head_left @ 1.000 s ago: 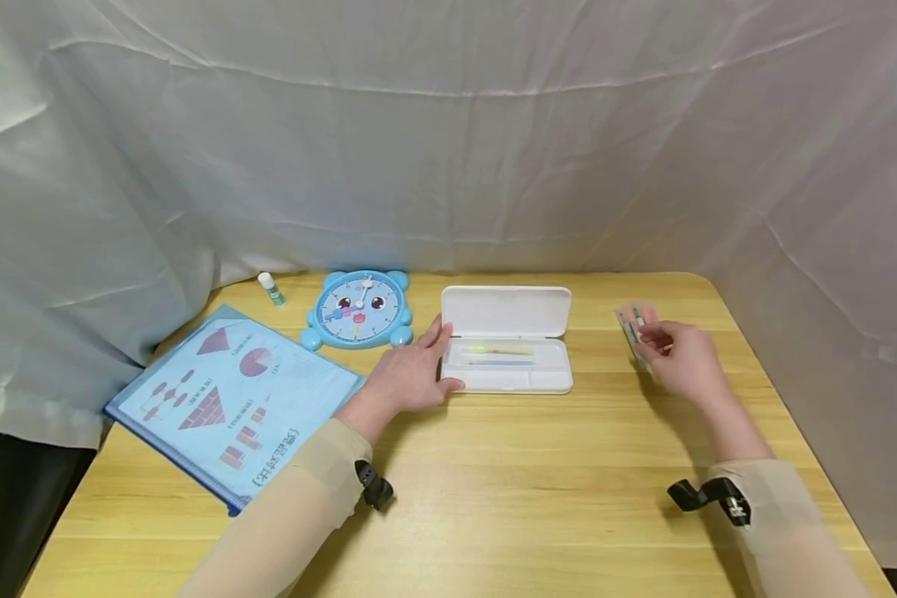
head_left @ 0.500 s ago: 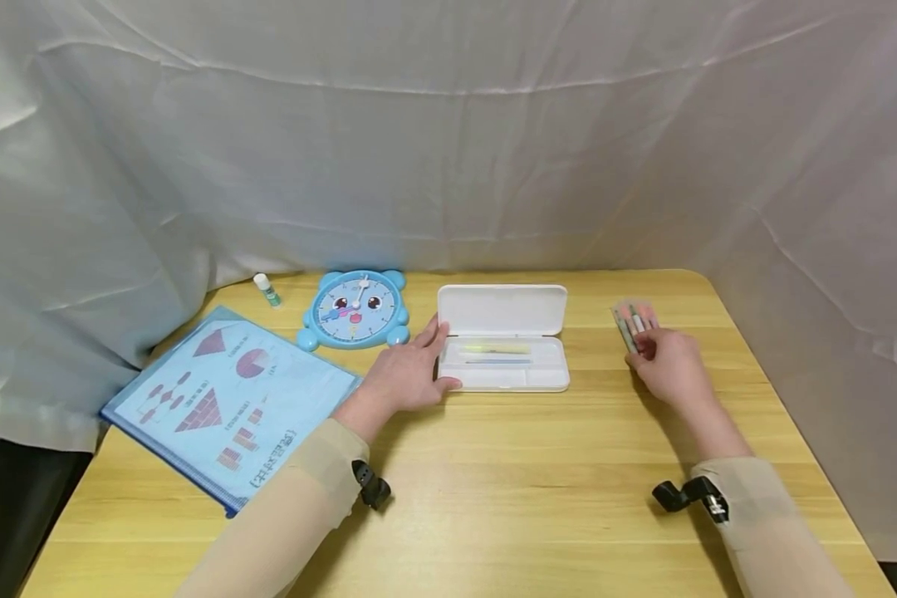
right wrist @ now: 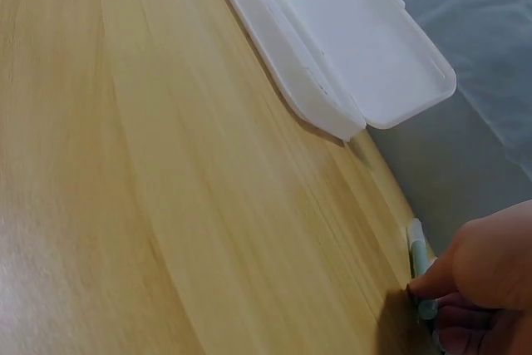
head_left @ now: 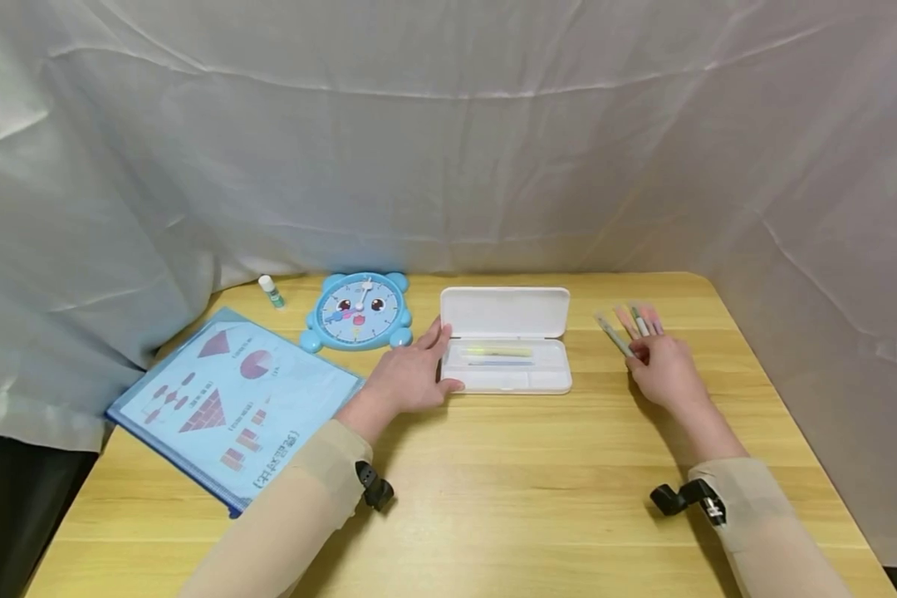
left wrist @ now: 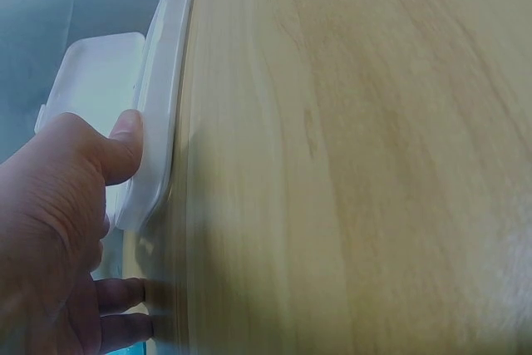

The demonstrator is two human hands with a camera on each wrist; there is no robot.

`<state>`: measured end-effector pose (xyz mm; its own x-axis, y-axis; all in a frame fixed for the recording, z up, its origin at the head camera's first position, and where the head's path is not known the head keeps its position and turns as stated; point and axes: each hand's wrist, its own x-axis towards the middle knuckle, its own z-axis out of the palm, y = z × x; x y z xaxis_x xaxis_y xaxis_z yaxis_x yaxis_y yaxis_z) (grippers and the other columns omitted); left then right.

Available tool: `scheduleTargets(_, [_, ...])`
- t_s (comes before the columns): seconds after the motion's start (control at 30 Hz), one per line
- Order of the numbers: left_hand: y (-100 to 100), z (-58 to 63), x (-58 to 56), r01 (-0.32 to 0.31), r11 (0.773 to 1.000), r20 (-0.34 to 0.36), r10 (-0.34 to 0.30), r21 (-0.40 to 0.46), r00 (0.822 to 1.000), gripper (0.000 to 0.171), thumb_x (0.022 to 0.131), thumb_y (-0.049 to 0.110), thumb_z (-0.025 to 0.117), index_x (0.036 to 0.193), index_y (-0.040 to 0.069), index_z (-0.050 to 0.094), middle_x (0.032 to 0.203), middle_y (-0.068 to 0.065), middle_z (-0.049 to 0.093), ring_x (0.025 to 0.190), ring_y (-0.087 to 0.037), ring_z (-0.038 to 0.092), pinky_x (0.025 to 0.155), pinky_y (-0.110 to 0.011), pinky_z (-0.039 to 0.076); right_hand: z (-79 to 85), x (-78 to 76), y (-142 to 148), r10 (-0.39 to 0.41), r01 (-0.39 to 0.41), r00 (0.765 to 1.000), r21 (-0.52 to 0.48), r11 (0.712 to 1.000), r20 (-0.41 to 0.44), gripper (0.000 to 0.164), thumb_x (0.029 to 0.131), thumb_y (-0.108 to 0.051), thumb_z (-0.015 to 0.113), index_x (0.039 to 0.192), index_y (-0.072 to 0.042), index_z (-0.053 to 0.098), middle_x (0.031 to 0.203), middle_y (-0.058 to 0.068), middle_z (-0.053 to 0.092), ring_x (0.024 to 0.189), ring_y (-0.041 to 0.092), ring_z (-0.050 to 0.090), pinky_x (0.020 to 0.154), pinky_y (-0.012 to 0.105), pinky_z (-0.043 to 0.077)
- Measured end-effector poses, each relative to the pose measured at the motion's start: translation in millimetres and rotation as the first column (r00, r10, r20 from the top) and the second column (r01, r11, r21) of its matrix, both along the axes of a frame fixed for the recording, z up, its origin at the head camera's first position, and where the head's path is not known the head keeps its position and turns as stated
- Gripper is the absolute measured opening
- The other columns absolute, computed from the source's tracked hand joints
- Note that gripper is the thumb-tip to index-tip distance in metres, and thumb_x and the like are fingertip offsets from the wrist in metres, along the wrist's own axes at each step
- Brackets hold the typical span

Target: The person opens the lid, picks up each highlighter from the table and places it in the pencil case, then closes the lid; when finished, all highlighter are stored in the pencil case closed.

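Observation:
In the head view a white pencil case [head_left: 504,380] lies open, its lid raised at the back. A yellow pen [head_left: 501,351] and a thin blue stick [head_left: 499,363] lie inside. My left hand [head_left: 407,375] holds the case's left end, with the thumb on the front wall, as the left wrist view shows. To the right, my right hand [head_left: 667,370] pinches a slim green pen [head_left: 613,335] between thumb and fingers. Several pastel pens [head_left: 641,319] fan out just beyond the fingertips, their near ends hidden by the hand.
At the left lies a blue document folder [head_left: 232,399] with printed charts. A blue toy clock [head_left: 359,311] stands behind it, and a glue stick [head_left: 272,291] is near the back left edge. A grey curtain [head_left: 448,166] borders the back and sides.
The green pen has swung left, away from the other pens, with my right hand moving slightly along. My left hand stays at the pencil case.

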<state>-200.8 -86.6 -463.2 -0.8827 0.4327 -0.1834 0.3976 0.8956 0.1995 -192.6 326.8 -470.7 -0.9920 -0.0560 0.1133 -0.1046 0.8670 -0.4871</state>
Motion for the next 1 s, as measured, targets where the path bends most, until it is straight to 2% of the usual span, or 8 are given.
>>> scheduleTargets(0.13, [0.4, -0.5, 0.0, -0.001, 1.0, 0.004, 0.001, 0.001, 1.0, 0.1, 0.1, 0.069, 0.055, 0.171, 0.018, 0.008, 0.177, -0.005, 0.004, 0.148, -0.033, 0.044, 0.105, -0.051, 0.05, 0.5, 0.3, -1.5, -0.006, 0.006, 1.0, -0.039, 0.999, -0.019, 0.022, 0.097, -0.002, 0.066, 0.11, 0.014, 0.071, 0.093, 0.024, 0.071, 0.091, 0.045, 0.066, 0.084, 0.061, 0.051])
scheduleTargets(0.27, [0.8, 0.0, 0.2, -0.001, 1.0, 0.0, 0.001, 0.002, 1.0, 0.1, 0.099, 0.069, 0.056, 0.171, 0.017, 0.009, 0.177, -0.005, 0.005, 0.147, -0.034, 0.045, 0.106, -0.051, 0.049, 4.5, -0.4, -4.6, -0.006, -0.002, 0.997, -0.1, 0.995, -0.072, 0.022, 0.097, 0.001, 0.066, 0.112, 0.016, 0.07, 0.096, 0.028, 0.068, 0.089, 0.042, 0.065, 0.081, 0.057, 0.051])
scheduleTargets(0.5, [0.5, 0.9, 0.9, 0.001, 1.0, -0.006, -0.001, 0.003, 1.0, 0.1, 0.1, 0.068, 0.056, 0.171, 0.016, 0.01, 0.177, -0.006, 0.007, 0.145, -0.035, 0.048, 0.104, -0.051, 0.051, 20.6, -2.4, -12.1, -0.03, -0.004, 0.98, -0.17, 0.985, -0.195, 0.019, 0.097, 0.004, 0.066, 0.111, 0.016, 0.07, 0.094, 0.025, 0.066, 0.083, 0.034, 0.061, 0.071, 0.032, 0.046])
scheduleTargets(0.57, [0.8, 1.1, 1.2, 0.002, 1.0, -0.005, -0.002, 0.008, 1.0, 0.1, 0.1, 0.068, 0.056, 0.171, 0.016, 0.01, 0.177, -0.006, 0.007, 0.146, -0.035, 0.047, 0.104, -0.051, 0.051, 26.6, -2.0, -14.5, -0.052, 0.012, 0.976, -0.187, 0.982, -0.211, 0.02, 0.099, 0.001, 0.066, 0.113, 0.014, 0.07, 0.096, 0.024, 0.066, 0.085, 0.033, 0.06, 0.071, 0.029, 0.043])
scheduleTargets(0.7, [0.8, 1.5, 1.4, 0.003, 1.0, -0.01, -0.003, 0.012, 1.0, 0.099, 0.1, 0.067, 0.057, 0.171, 0.015, 0.011, 0.176, -0.007, 0.009, 0.146, -0.034, 0.047, 0.105, -0.051, 0.05, 38.7, -1.1, -21.0, -0.089, 0.042, 0.971, -0.21, 0.977, -0.221, 0.025, 0.104, -0.01, 0.065, 0.116, 0.011, 0.071, 0.097, 0.022, 0.065, 0.085, 0.03, 0.057, 0.07, 0.029, 0.041])
scheduleTargets(0.83, [0.4, 0.8, 1.4, 0.004, 1.0, -0.015, -0.004, 0.012, 1.0, 0.1, 0.1, 0.068, 0.057, 0.171, 0.015, 0.012, 0.176, -0.007, 0.01, 0.146, -0.034, 0.047, 0.105, -0.051, 0.05, 47.5, 0.1, -27.8, -0.101, 0.044, 0.963, -0.223, 0.974, -0.249, 0.028, 0.105, -0.015, 0.066, 0.116, 0.01, 0.072, 0.097, 0.019, 0.065, 0.084, 0.026, 0.058, 0.067, 0.023, 0.042])
scheduleTargets(1.0, [0.3, 0.5, 0.8, 0.003, 1.0, -0.016, -0.003, 0.017, 1.0, 0.1, 0.1, 0.067, 0.057, 0.171, 0.015, 0.012, 0.176, -0.007, 0.01, 0.146, -0.033, 0.047, 0.105, -0.05, 0.05, 59.4, 4.6, -40.2, -0.073, -0.01, 0.951, -0.265, 0.964, -0.299, 0.02, 0.102, -0.004, 0.069, 0.116, 0.011, 0.07, 0.099, 0.021, 0.065, 0.088, 0.027, 0.059, 0.069, 0.017, 0.041])
